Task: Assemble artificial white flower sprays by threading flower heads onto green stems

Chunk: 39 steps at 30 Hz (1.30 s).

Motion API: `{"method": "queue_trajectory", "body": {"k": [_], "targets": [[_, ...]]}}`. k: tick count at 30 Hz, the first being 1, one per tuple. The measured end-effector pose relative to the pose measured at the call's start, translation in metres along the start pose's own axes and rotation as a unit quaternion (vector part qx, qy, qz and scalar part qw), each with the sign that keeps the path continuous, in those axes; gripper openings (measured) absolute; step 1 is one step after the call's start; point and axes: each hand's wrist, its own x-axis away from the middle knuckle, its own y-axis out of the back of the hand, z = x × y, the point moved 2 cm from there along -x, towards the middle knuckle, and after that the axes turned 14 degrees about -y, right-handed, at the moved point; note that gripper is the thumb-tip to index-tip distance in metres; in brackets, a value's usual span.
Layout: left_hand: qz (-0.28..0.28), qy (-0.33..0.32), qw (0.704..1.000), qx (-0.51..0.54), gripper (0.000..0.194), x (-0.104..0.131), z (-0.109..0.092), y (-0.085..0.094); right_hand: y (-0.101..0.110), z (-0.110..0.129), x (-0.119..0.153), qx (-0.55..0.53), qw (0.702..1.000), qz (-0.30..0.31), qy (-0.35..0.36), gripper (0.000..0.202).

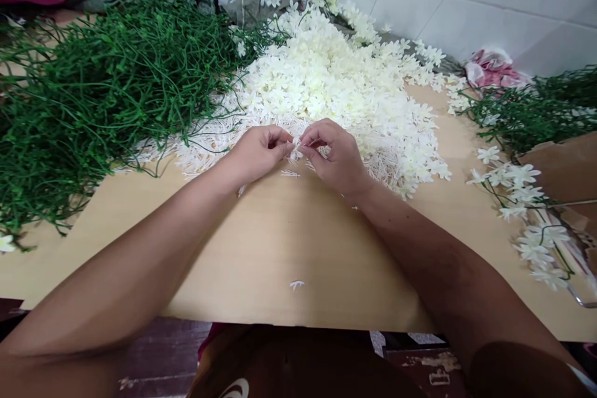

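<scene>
Both hands meet above the board, at the near edge of a large heap of white artificial flowers (pixel 336 74). My left hand (pixel 263 149) pinches one side of a small white flower (pixel 296 150). On its other side, my right hand (pixel 333 152) grips it between thumb and finger. The fingertips partly hide this flower. Thin white stamen pieces (pixel 196 152) lie around and behind the hands. A few loose bits (pixel 290 173) rest on the board just below the fingers.
Green plastic stems (pixel 121 81) are piled high at the left. More green stems (pixel 536 112) and a cardboard box (pixel 564 168) stand at the right, near a spray of white flowers (pixel 522 189). A small white piece (pixel 296 285) lies near the board's front edge.
</scene>
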Motion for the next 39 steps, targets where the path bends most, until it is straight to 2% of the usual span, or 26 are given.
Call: {"method": "queue_trajectory", "body": {"k": [4,8,13,18,25,32,39], "targets": [[0.003,-0.025,0.999,0.024,0.014,-0.0009,0.003,0.0004,-0.0021,-0.0012,0.0014,0.005,1.0,-0.012,0.005,0.011],[-0.002,-0.019,0.999,0.038,0.02,-0.0008,0.0041,0.0008,-0.0019,-0.0003,0.0024,0.037,0.997,-0.037,0.049,0.012],[-0.005,-0.002,0.999,0.036,0.018,0.0005,-0.0011,-0.0009,-0.0021,0.0008,0.0044,0.081,0.99,-0.057,0.102,0.012],[-0.008,-0.011,1.0,0.017,0.022,0.0005,-0.0006,-0.0012,-0.0053,0.0002,0.0062,0.103,0.983,-0.052,0.142,0.012],[0.001,-0.064,0.997,-0.033,0.023,0.0013,0.0039,-0.0019,-0.0058,-0.004,0.0045,0.057,0.996,-0.016,0.065,0.008],[-0.015,-0.113,0.989,-0.099,0.044,0.0048,0.0045,-0.0031,-0.0054,-0.0049,0.0054,0.018,0.998,0.034,-0.056,0.006],[0.003,-0.186,0.975,-0.12,0.044,0.0079,-0.0001,-0.0028,-0.0012,-0.0008,0.0027,-0.043,0.992,0.037,-0.112,0.006]]}}
